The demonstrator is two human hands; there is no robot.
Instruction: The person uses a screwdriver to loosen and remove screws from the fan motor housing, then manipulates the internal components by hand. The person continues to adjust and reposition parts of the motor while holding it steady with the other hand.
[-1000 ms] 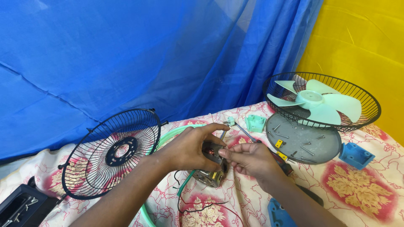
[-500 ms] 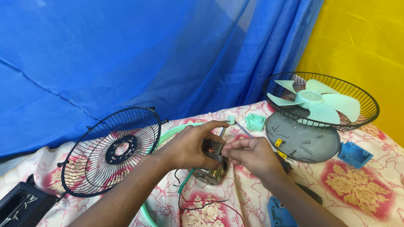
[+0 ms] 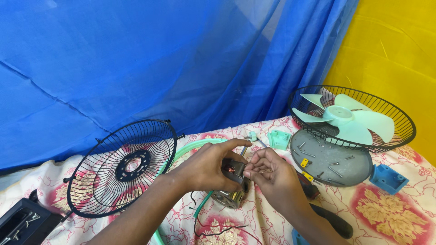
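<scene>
both hands had closed in tighter on the fan motor (image 3: 232, 187), left hand (image 3: 210, 164) gripping its top, right hand (image 3: 271, 176) pinching its side, so work on it went on.

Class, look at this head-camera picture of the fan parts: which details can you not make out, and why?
- Fan motor: head view, mostly covered by left hand and right hand.
- Black case: cut by the lower left edge.
- Screws on the grey round plate: too small to tell apart.
</scene>
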